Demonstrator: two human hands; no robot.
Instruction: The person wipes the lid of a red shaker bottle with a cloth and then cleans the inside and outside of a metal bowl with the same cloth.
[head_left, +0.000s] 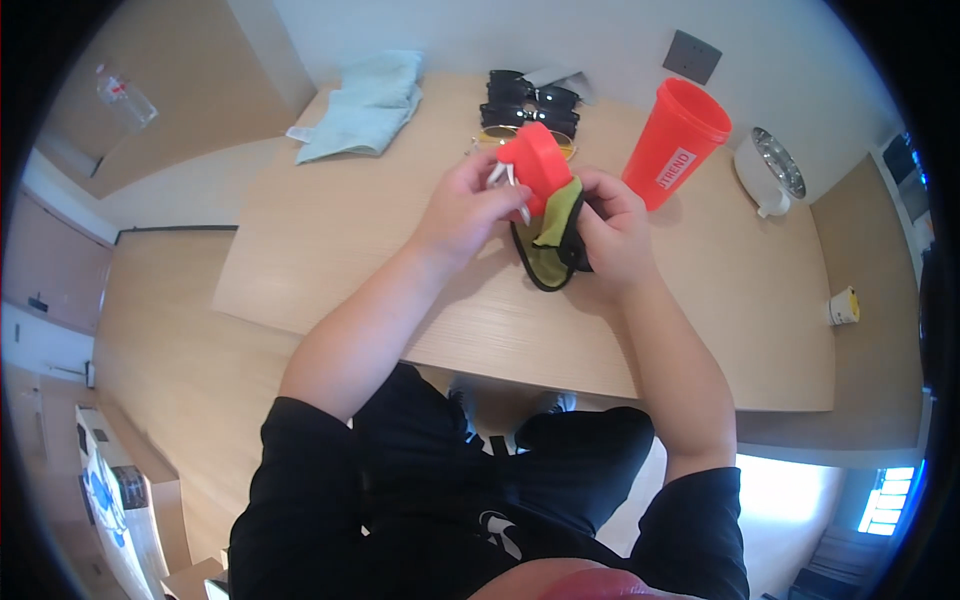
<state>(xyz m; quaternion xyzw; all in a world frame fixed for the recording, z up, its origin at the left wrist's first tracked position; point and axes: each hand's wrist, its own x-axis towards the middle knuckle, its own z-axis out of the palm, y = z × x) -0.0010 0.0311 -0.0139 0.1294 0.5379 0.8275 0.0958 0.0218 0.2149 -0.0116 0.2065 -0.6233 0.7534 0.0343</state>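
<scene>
In my left hand (463, 212) is a red plastic lid (546, 166) with a white part (504, 177) on its side, held tilted above the table. My right hand (621, 232) grips a yellow-green cloth with black edging (556, 217). The cloth's upper fold touches the rim of the lid, and its lower part hangs below. My right fingers hide some of the cloth. To the right of that hand stands a red plastic cup (667, 146) without a lid, bearing writing.
Folded light-blue cloth (367, 109) lies at the back left of the wooden table (337, 247). Several pairs of glasses (529, 114) are lined up behind my hands. A white bowl with a metal inside (769, 172) is at the back right. A small yellow-topped container (844, 306) sits by the right panel.
</scene>
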